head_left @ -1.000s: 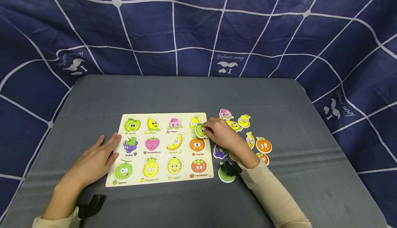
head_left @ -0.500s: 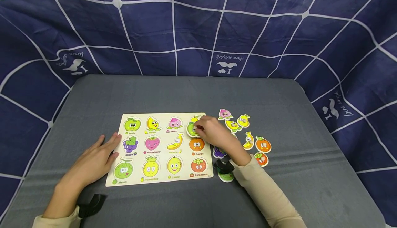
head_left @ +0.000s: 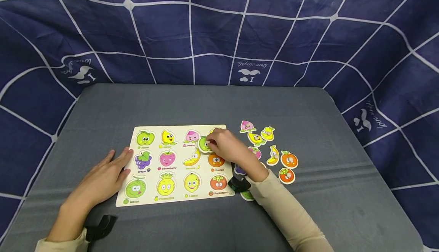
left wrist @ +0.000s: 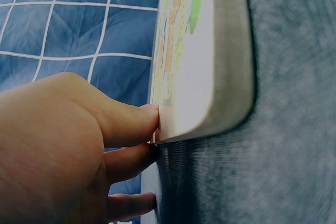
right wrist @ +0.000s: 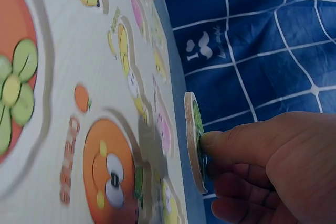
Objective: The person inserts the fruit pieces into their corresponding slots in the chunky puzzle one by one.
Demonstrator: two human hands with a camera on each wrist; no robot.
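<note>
My right hand pinches a green fruit puzzle piece over the top right part of the wooden fruit puzzle board. In the right wrist view the piece stands tilted on edge above the board, thumb and fingers at its picture side. The hand hides most of the printed pear in the top right corner. My left hand lies at the board's left edge with fingers extended. In the left wrist view its thumb touches the board's rim near a rounded corner.
Right of the board lie loose pieces: a peach, a pear, a banana, an orange, a persimmon and several others. My right forearm partly covers some. A dark blue checked cloth hangs behind the grey table.
My right hand has carried the green piece leftward over the board, from the pear toward the peach picture. The left hand stays at the board's edge.
</note>
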